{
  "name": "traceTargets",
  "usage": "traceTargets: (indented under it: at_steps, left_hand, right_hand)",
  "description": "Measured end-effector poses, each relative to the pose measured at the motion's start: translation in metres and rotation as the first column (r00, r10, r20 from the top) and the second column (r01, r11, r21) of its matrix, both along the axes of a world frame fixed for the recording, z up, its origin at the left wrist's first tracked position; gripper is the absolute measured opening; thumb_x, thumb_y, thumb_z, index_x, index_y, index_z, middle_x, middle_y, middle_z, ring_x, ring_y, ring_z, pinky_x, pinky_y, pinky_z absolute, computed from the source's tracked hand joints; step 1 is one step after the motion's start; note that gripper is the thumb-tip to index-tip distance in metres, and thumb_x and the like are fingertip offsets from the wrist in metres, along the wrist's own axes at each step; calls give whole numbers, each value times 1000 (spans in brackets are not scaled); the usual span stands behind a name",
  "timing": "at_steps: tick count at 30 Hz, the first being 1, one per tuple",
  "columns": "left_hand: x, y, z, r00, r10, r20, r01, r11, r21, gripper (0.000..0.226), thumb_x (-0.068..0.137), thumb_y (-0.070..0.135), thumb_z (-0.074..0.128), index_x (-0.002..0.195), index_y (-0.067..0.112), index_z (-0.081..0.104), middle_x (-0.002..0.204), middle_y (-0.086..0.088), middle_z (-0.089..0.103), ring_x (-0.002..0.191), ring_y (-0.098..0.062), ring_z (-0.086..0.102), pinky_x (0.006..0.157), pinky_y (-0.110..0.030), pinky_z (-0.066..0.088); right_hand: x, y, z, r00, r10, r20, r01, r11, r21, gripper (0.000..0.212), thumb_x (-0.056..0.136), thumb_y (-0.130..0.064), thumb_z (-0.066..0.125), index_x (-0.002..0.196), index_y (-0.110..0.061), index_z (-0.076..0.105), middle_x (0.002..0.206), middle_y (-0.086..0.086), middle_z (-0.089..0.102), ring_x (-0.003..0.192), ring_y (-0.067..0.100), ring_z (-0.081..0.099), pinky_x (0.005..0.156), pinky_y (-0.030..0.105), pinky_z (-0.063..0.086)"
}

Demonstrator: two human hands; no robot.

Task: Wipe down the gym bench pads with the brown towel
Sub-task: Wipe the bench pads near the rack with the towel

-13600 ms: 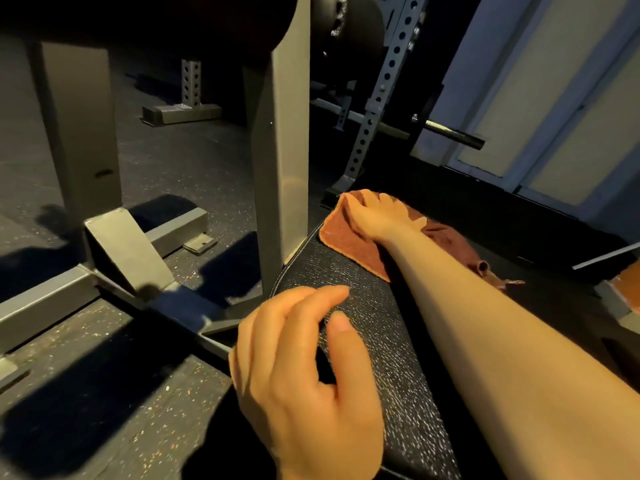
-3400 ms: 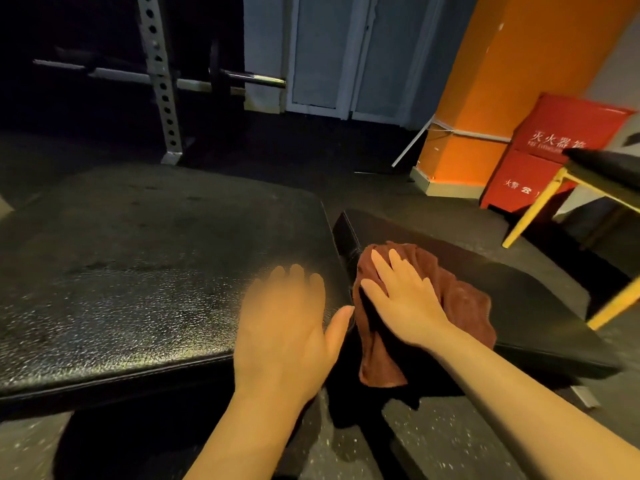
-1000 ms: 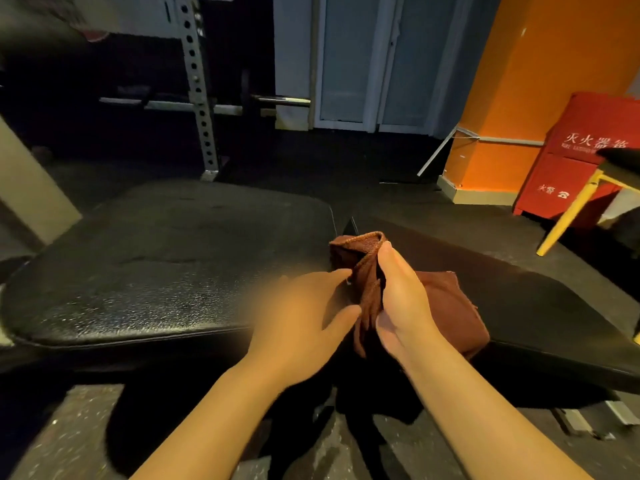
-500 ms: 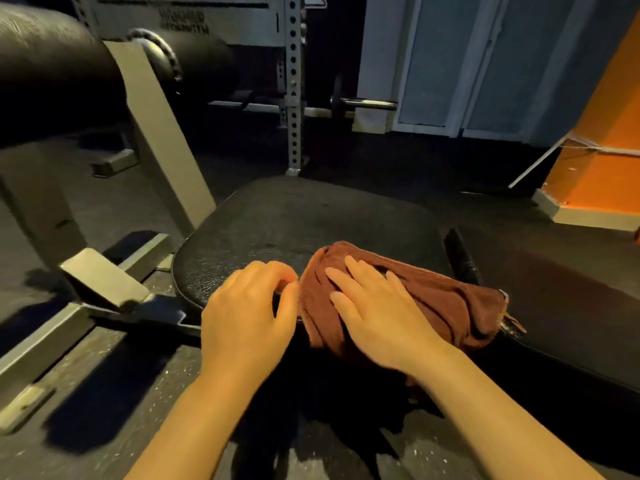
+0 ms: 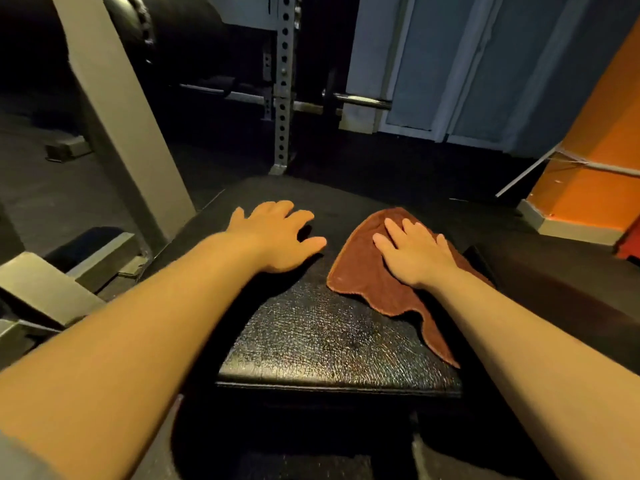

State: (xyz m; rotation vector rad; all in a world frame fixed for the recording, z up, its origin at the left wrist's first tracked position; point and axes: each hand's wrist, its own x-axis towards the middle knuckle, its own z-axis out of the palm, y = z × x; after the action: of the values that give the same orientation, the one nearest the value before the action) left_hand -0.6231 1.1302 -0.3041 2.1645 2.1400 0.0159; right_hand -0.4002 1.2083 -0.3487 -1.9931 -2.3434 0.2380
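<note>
A black textured bench pad fills the middle of the head view. The brown towel lies spread on its right half, one corner trailing toward the pad's near right edge. My right hand presses flat on the towel with straight fingers. To the towel's left, my left hand rests on the bare pad, fingers spread and holding nothing. A second, darker pad adjoins on the right, partly hidden by my right forearm.
A grey slanted steel upright and its floor frame stand left of the bench. Beyond are a perforated rack post with a barbell, grey doors, and an orange pillar at right.
The towel went from bunched at the pad's near edge to spread flat farther up the pad under my right hand. My left hand let go and moved forward onto bare pad.
</note>
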Motion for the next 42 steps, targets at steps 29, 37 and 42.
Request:
traceTargets:
  at_steps: [29,37,42]
  left_hand:
    - [-22,126,-18,994,-96,-60,91,992,-91,75,89,64,33,153,25,30,158,-12,34,147,-34,26,114,-63,18]
    - [-24,128,-11,991,-115,-63,100,974,-201,79,90,65,30,157,27,17,160,-14,25,149,-35,17,116,-63,11]
    - [-24,133,-13,989,-126,-74,109,975,-193,81,88,66,30,157,26,18,161,-11,20,149,-34,17,116,-58,7]
  right_hand:
    - [-8,135,10,1000,12,-22,-13,997,-73,66,93,-63,21,117,-17,63,106,3,68,100,29,63,86,43,40]
    - [-11,134,16,999,15,29,-10,985,-173,63,95,-59,22,120,-19,63,114,5,68,99,31,63,88,47,41]
    - [-9,136,18,1000,5,9,-4,983,-184,62,95,-57,24,118,-17,64,111,5,68,96,31,63,87,47,43]
